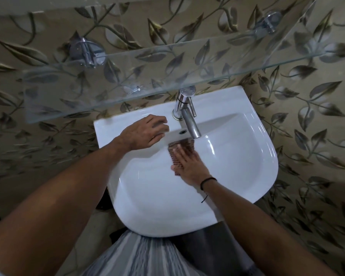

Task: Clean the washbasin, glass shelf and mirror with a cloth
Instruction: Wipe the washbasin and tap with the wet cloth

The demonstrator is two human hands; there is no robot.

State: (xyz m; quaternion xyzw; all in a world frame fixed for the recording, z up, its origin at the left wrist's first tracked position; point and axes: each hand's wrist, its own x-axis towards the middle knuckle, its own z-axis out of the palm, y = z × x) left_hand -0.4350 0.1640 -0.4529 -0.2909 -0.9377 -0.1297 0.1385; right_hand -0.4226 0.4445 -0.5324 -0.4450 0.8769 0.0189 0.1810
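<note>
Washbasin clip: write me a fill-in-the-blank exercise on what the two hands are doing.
1. The right hand presses a brown ____ flat against the inside of the washbasin.
2. The left hand rests on the basin's back ledge, beside the chrome ____.
3. A black band sits on the ____ wrist.
Missing words: cloth; tap; right.

No readable text, labels or numbers anywhere.

white washbasin (pixel 247 156), brown checked cloth (pixel 179 154), silver tap (pixel 187 116), beige wall tiles (pixel 307 108) with dark leaves.
</note>
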